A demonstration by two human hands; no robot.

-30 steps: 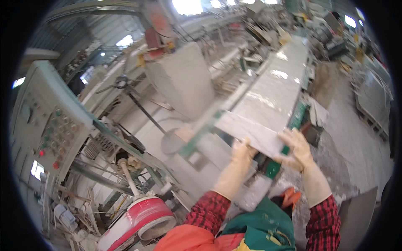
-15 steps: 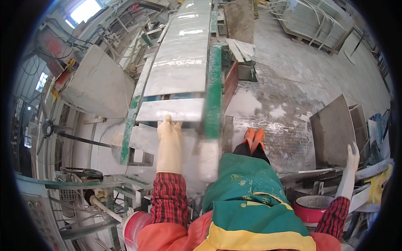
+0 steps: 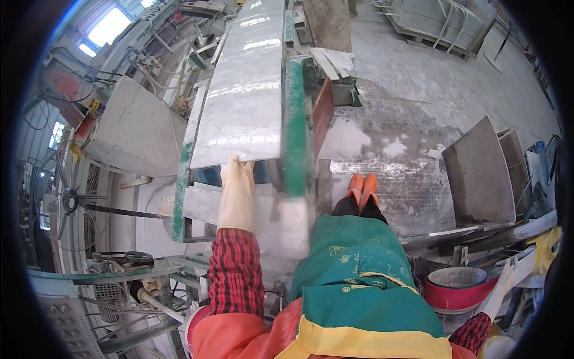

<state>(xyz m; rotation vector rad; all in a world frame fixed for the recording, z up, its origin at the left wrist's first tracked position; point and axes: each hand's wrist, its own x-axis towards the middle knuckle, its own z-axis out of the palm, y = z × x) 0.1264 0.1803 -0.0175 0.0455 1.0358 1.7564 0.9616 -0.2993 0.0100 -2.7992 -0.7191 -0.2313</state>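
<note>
My left hand, in a long cream rubber glove, is closed at the near edge of a glossy white stone slab. Its fingertips are partly hidden at that edge. The slab lies lengthwise on a machine bed, with a green side rail along its right. Below the slab's front edge a dark blue strip shows on the left of my glove. Far out at the lower right, my right hand, also gloved, has its fingers stretched out and holds nothing. It is near a red bucket.
A grey board leans at the right. Left stand a large pale panel, a black fan and a metal frame with a handwheel. Stone offcuts lie beside the bed. The floor looks wet.
The gap between the short front piece and the longer slab no longer shows; the white surface looks continuous. My left hand stays at its near edge. My right hand has moved down, nearer the bucket.
</note>
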